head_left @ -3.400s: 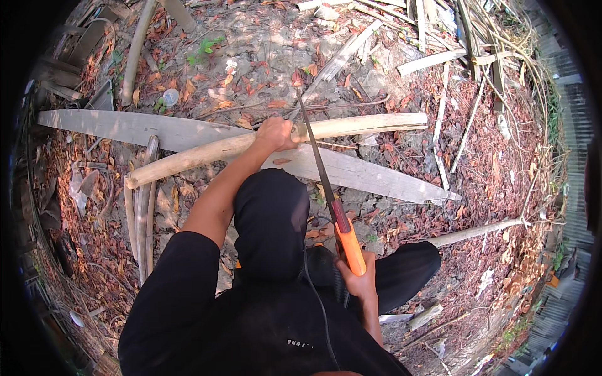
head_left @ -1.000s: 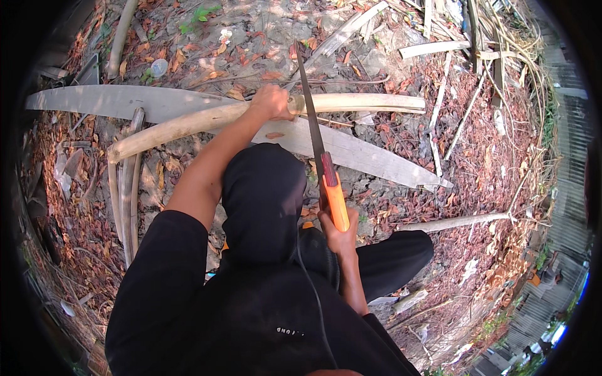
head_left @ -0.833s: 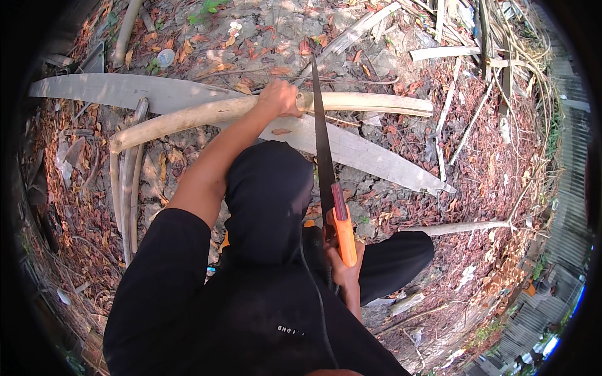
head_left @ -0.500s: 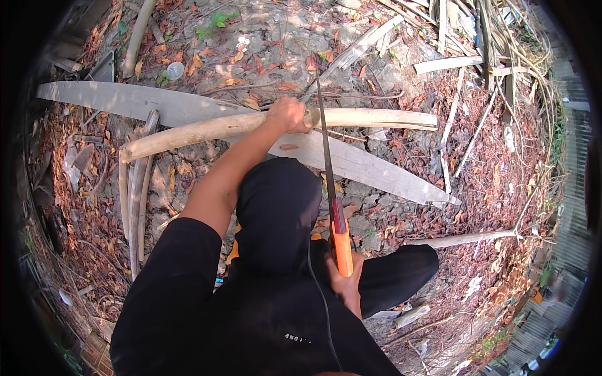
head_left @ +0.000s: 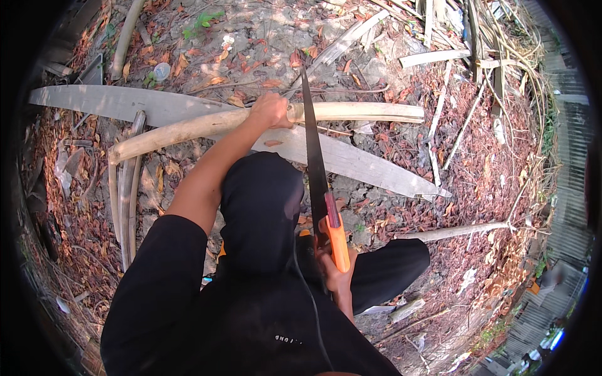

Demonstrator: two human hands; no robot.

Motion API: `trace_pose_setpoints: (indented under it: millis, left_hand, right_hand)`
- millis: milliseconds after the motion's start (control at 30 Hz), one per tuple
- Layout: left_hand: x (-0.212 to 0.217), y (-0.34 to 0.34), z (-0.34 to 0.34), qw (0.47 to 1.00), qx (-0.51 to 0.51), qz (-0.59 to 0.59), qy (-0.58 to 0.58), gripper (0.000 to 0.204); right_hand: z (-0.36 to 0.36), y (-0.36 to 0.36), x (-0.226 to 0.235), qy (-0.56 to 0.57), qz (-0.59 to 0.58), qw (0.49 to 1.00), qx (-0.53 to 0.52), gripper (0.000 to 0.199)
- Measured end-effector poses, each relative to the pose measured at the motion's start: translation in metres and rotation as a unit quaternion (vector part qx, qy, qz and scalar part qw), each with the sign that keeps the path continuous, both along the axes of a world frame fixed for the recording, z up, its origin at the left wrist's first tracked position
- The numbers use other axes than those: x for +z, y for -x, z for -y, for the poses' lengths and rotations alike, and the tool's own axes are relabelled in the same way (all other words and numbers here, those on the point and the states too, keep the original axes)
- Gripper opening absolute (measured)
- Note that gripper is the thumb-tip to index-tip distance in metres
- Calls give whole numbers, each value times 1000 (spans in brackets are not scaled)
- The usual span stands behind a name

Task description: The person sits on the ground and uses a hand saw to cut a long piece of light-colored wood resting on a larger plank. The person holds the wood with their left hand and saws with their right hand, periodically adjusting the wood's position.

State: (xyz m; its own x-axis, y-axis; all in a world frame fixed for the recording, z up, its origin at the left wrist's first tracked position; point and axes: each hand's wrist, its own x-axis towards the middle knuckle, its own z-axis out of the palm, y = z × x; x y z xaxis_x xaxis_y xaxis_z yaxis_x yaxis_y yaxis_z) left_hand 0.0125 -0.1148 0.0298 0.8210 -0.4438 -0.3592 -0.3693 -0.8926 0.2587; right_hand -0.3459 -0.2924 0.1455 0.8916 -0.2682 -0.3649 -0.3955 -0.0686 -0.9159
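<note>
My left hand (head_left: 271, 111) is wrapped round a pale, curved wooden pole (head_left: 182, 130), near its middle. Just right of that hand, the dark blade of a handsaw (head_left: 316, 156) crosses the pole, its tip pointing away from me. Whether the teeth are in the wood cannot be made out. My right hand (head_left: 338, 276) is closed round the saw's orange handle, close to my bent right knee. Under the pole lies a long grey board (head_left: 351, 161), running aslant over the ground.
Thin upright-looking sticks (head_left: 128, 207) stand by the pole's left end. Split wood strips (head_left: 436, 57) and branches are heaped at the far right. A thin branch (head_left: 464, 231) lies right of my knee. Dry leaves cover much of the ground, and corrugated sheeting (head_left: 567, 156) edges the right side.
The saw has tilted, so more of its blade's flat side shows, and its handle has shifted slightly against the ground. My left hand keeps its hold on the pole. The whole view has shifted a little.
</note>
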Motion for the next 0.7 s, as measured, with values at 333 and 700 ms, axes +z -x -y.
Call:
trace_pose_setpoints:
  millis: [333,700]
  left_hand:
    - [3,2,2,1000,3,9,5,74]
    - [-1,9,-8,999,-8,32,14,76]
  right_hand:
    - [-3,-15,0,156,56,983,84,14]
    - [1,-30,-32,55,25,996,60,11]
